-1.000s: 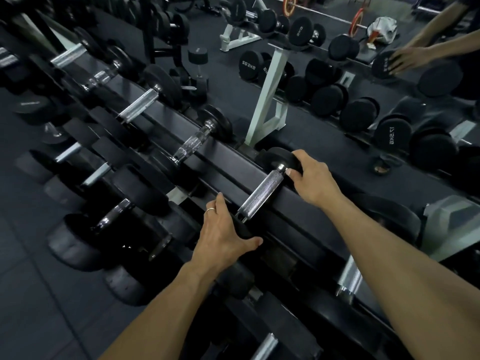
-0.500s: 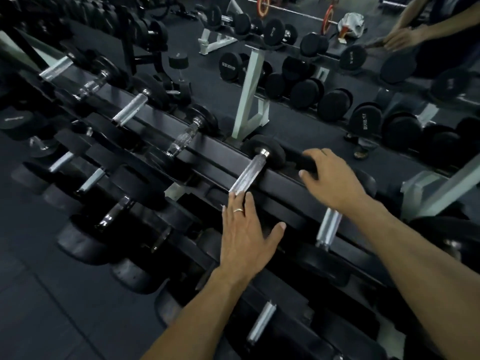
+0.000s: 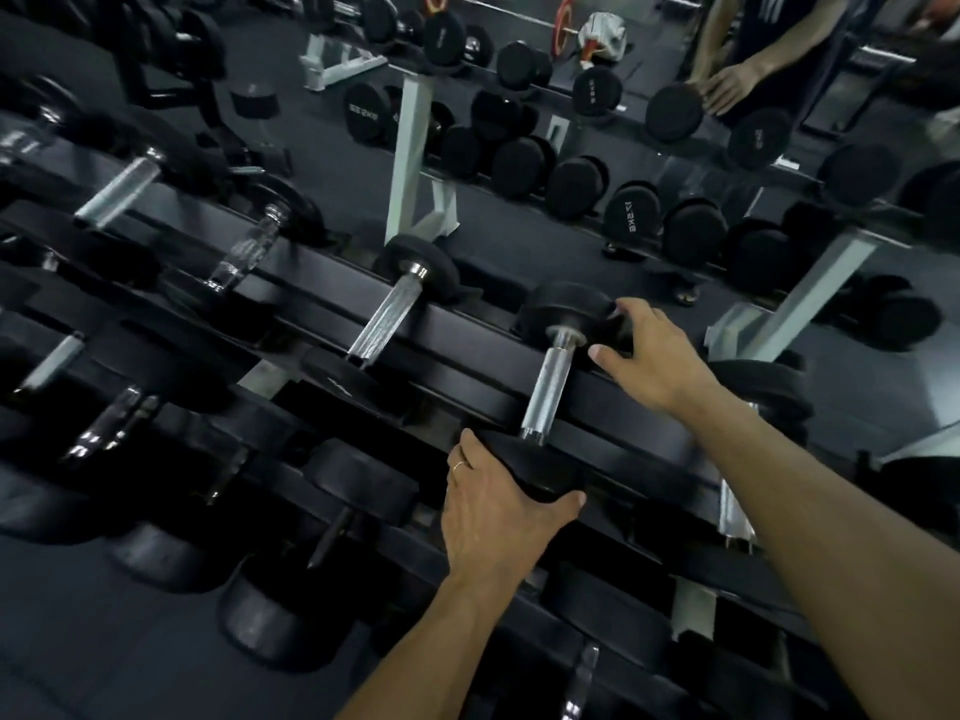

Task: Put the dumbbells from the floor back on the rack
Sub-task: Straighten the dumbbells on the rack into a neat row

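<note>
A black dumbbell with a chrome handle (image 3: 548,392) lies across the top tier of the black rack (image 3: 639,444). My left hand (image 3: 493,506) cups its near head from the front edge. My right hand (image 3: 652,358) holds its far head (image 3: 563,309) with fingers curled on the rim. Another black dumbbell (image 3: 387,314) rests on the same tier just to the left, untouched.
More dumbbells fill the top tier to the left (image 3: 117,192) and the lower tiers (image 3: 358,485). A white rack post (image 3: 413,163) and further dumbbell rows (image 3: 631,215) lie behind. At top right a person's hand (image 3: 730,88) touches a dumbbell head. Dark floor (image 3: 78,641) shows at lower left.
Both hands left the dumbbell they held a second ago, moved right along the rack, and now grip the neighbouring dumbbell. My view has shifted right as well.
</note>
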### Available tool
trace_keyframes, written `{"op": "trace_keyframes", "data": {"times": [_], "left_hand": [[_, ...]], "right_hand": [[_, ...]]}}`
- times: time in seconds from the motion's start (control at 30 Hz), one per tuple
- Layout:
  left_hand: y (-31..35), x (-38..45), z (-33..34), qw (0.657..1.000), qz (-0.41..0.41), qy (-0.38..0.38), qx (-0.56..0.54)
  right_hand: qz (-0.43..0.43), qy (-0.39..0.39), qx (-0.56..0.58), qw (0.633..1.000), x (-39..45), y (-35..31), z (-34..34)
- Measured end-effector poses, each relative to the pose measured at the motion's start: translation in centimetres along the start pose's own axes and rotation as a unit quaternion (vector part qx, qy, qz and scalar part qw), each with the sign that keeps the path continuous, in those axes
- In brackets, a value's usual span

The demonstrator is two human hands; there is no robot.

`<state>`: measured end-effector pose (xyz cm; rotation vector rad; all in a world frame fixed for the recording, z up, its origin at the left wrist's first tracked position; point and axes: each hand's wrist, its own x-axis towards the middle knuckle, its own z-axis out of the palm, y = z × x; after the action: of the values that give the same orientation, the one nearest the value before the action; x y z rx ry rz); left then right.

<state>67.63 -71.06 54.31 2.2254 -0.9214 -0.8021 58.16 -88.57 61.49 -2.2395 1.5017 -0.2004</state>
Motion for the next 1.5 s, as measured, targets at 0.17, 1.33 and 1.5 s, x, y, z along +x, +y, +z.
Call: {"op": "trace_keyframes", "data": {"times": [0.17, 1.33, 1.5], "left_hand": [[0.0, 0.2, 1.0, 0.999, 0.002, 0.018, -0.036], [3.5, -5.3, 4.8, 0.97, 0.2, 0.103, 0.088], [5.7, -9.1, 10.1, 0.979, 0.183, 0.077, 0.055]], "right_hand": [[-0.039, -0.025, 0.02, 0.999, 3.0, -0.2, 0.2], [-0.019, 0.065, -0.036, 0.997, -7.0, 7.0, -6.4], [-0.019, 0.062, -0.022, 0.998, -8.3, 12.8, -7.3]]}}
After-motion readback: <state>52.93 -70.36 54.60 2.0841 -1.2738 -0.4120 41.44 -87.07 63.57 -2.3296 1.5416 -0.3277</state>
